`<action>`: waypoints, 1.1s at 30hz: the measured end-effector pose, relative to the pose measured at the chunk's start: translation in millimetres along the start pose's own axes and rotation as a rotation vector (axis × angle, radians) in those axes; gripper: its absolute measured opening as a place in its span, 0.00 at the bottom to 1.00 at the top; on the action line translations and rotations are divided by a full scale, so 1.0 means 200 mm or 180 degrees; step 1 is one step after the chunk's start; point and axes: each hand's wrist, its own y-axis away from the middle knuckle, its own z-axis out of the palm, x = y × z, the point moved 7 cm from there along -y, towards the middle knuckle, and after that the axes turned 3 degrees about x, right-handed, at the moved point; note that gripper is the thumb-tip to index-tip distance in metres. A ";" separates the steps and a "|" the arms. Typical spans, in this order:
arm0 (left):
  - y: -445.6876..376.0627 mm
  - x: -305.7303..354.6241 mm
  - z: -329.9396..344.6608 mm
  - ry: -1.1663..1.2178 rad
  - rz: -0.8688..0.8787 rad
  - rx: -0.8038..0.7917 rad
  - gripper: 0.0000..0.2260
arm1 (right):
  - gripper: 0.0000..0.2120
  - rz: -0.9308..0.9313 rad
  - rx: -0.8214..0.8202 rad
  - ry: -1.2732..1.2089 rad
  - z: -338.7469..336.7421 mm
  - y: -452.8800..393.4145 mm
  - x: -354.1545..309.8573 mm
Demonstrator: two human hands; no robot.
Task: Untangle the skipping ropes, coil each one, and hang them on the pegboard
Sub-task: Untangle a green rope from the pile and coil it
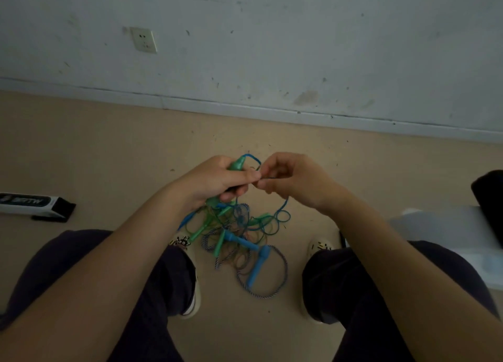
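the left hand (217,180) grips a green handle (237,166) above the floor (109,149), the right hand (294,180) pinches what appears to be the thin blue cord (251,156) leaving that handle, and the tangled skipping ropes (239,234) lie between the shoes below.

Blurred, unreadable lettering on box (30,204)

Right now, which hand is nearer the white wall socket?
Left. The left hand, gripping a green plastic rope handle, sits below and right of the socket; the right hand is farther right.
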 end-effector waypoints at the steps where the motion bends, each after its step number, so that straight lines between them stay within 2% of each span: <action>1: 0.00 0.00 -0.01 -0.0004 -0.0014 0.0017 0.08 | 0.05 -0.0024 0.0123 0.0103 -0.02 -0.01 0.00; 6: 0.02 0.05 -0.19 -0.0015 0.0086 0.0415 0.08 | 0.05 -0.0284 0.1008 -0.0394 -0.24 -0.01 -0.03; 8: 0.03 0.05 -0.23 0.0096 0.0094 0.0454 0.08 | 0.05 -0.0281 0.0915 -0.0536 -0.26 0.00 -0.03; 10: 0.03 0.04 -0.21 0.0040 0.0054 0.0397 0.08 | 0.08 -0.0208 0.0603 -0.0537 -0.20 0.00 -0.02; 14: 0.02 0.02 -0.05 -0.0040 -0.0028 0.0056 0.07 | 0.07 -0.0116 -0.0002 -0.0400 0.01 0.00 0.00; 16: 0.01 0.02 -0.03 -0.0118 -0.0018 0.0030 0.07 | 0.07 -0.0167 0.0063 -0.0377 0.03 -0.01 0.00; 22: 0.04 0.06 -0.22 -0.0228 0.0085 0.0440 0.10 | 0.07 -0.0323 0.0762 -0.0615 -0.20 -0.02 -0.02; 26: 0.03 0.04 -0.16 -0.0143 0.0067 0.0334 0.08 | 0.07 -0.0324 0.0492 -0.0773 -0.15 -0.02 -0.03; 30: 0.01 0.02 -0.04 -0.0059 -0.0019 0.0232 0.10 | 0.07 -0.0270 0.0135 -0.0425 -0.01 -0.02 -0.02; 33: 0.01 0.04 -0.06 -0.0058 -0.0019 0.0286 0.08 | 0.05 -0.0295 0.0399 -0.0106 -0.05 -0.03 -0.02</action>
